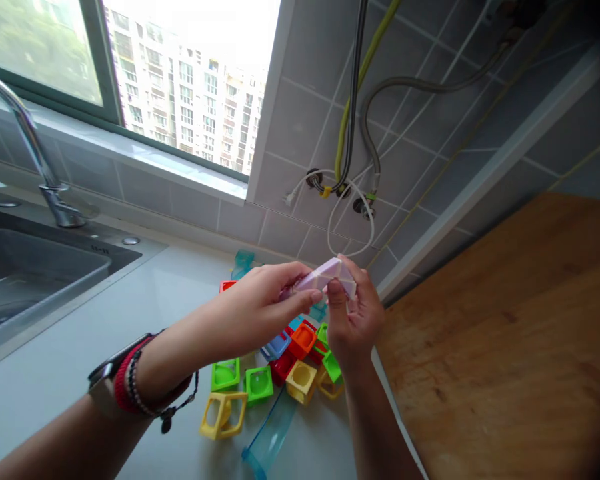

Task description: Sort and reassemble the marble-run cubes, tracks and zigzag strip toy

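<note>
Both hands are closed on a pale lilac snake puzzle (325,273) with triangular segments and whitish seams, held above the counter. My left hand (270,297) comes from the left, its thumb and fingers pinching the puzzle's left end. At the other end, my right hand (357,320) presses its thumb on the near face, with fingers wrapped behind. Parts of the puzzle are covered by the fingers. Below lie hollow toy cubes: a yellow cube (223,415), a green cube (259,385), an orange cube (303,339) and several others. A translucent blue plastic piece (273,433) lies near them.
A steel sink (45,280) with a chrome faucet (55,193) is on the left. Behind the counter (145,327) are a tiled wall and a window. Hoses and a looped white cable (373,233) hang on the wall. A wooden panel (505,333) stands at the right.
</note>
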`<state>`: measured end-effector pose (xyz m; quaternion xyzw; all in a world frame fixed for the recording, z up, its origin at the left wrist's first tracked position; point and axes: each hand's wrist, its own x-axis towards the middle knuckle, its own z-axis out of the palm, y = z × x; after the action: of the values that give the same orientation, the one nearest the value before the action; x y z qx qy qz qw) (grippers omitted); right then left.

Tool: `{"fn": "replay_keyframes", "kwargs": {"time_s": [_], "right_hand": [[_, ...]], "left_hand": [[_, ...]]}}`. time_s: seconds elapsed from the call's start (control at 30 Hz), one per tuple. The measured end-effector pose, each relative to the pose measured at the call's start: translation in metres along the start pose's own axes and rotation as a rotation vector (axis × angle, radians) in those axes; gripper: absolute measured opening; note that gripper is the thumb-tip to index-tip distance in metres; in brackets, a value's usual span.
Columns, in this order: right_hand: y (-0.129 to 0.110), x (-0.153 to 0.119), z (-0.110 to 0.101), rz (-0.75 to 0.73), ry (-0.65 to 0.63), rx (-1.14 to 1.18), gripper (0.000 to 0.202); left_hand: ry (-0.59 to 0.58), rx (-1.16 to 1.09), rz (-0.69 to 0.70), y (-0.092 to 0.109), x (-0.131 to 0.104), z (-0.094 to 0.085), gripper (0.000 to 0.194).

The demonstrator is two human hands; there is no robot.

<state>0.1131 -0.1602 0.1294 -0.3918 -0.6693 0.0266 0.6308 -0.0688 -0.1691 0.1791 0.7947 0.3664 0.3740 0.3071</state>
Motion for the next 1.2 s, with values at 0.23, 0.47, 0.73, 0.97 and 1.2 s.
{"fn": "replay_keyframes", "kwargs": {"time_s": [0.23, 0.47, 0.73, 0.97, 1.2], "right_hand": [[-0.002, 0.008, -0.009, 0.329, -0.167, 0.273, 0.041], [0.004, 0.011, -0.013, 0.427, -0.222, 0.454, 0.035], [-0.004, 0.009, -0.011, 0.211, -0.157, 0.313, 0.023], [-0.003, 0.010, -0.015, -0.123, -0.197, 0.179, 0.018], [0.003, 0.010, -0.016, -0.118, -0.208, 0.218, 0.030]], "left_hand": [[-0.003, 0.061, 0.032, -0.003, 0.004, 0.003, 0.031], [0.048, 0.040, 0.005, -0.006, 0.008, 0.010, 0.034], [-0.020, -0.061, -0.043, -0.002, 0.005, 0.005, 0.044], [-0.182, -0.400, -0.181, -0.009, 0.005, -0.003, 0.049], [-0.086, -0.260, -0.073, -0.010, 0.007, -0.006, 0.050]]}}
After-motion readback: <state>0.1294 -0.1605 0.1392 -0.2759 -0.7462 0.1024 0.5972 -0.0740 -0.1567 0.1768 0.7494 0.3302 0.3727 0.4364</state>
